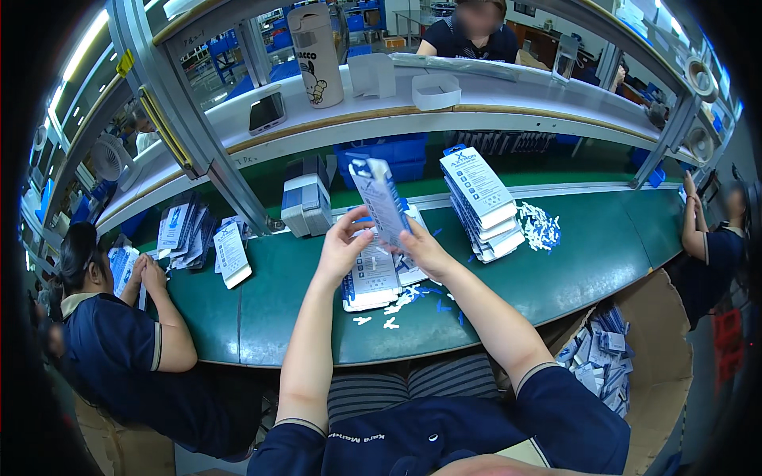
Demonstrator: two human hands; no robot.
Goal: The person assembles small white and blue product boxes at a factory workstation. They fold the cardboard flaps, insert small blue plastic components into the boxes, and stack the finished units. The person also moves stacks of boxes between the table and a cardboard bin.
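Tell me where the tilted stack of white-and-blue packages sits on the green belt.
In the head view, the tilted stack of packages stands on the green belt to the right of the person's raised right hand, with a heap of small white scraps just right of it.

A long green workbench (603, 246) curves across mid-frame; a white shelf (508, 99) on grey metal posts (171, 103) spans above, with strip lighting (83, 44) upper left.

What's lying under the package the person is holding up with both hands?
Under the held package lies a short stack of similar flat packages on the green table, with small white scraps beside it. Lower packages are covered.
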